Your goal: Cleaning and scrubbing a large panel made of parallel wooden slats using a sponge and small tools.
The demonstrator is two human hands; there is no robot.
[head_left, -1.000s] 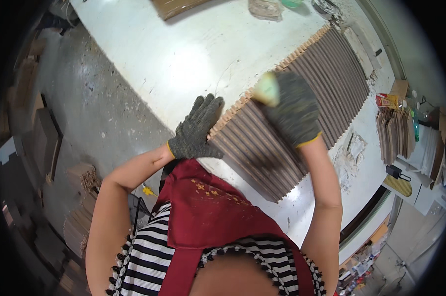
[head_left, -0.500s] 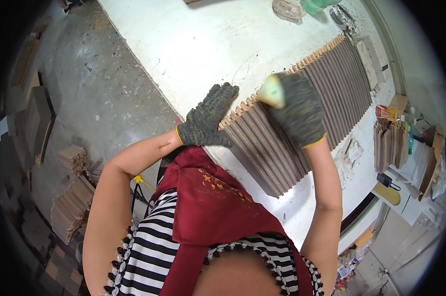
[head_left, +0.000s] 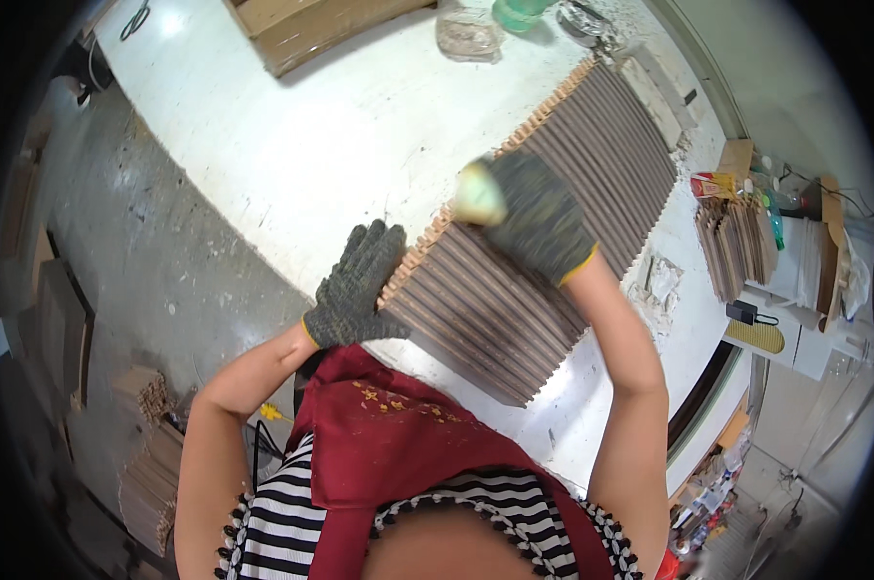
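A long row of narrow brown boards [head_left: 485, 319] stands packed side by side on the white table, their notched pale ends forming a toothed edge. My left hand [head_left: 356, 283], in a dark grey knit glove with yellow trim, rests against the near left end of the row. Its fingers are stretched out and it grips nothing. My right hand [head_left: 538, 215], gloved the same way, is over the middle of the row. It is closed round a pale yellow-green, round-ended object [head_left: 480, 195] at the notched edge. Motion smears this object, and its kind cannot be told.
A brown cardboard box [head_left: 321, 29] lies on the table [head_left: 292, 145] at the far side. Beyond the row are a clear plastic bag [head_left: 468, 34] and a green container [head_left: 522, 12]. More notched boards [head_left: 735, 246] stand at right; stacked boards [head_left: 150, 483] lie at lower left.
The view has shifted, so the row sits farther left and more of the box shows. My right hand, still holding the pale object, has moved slightly along the notched edge. The left hand stays at the row's end.
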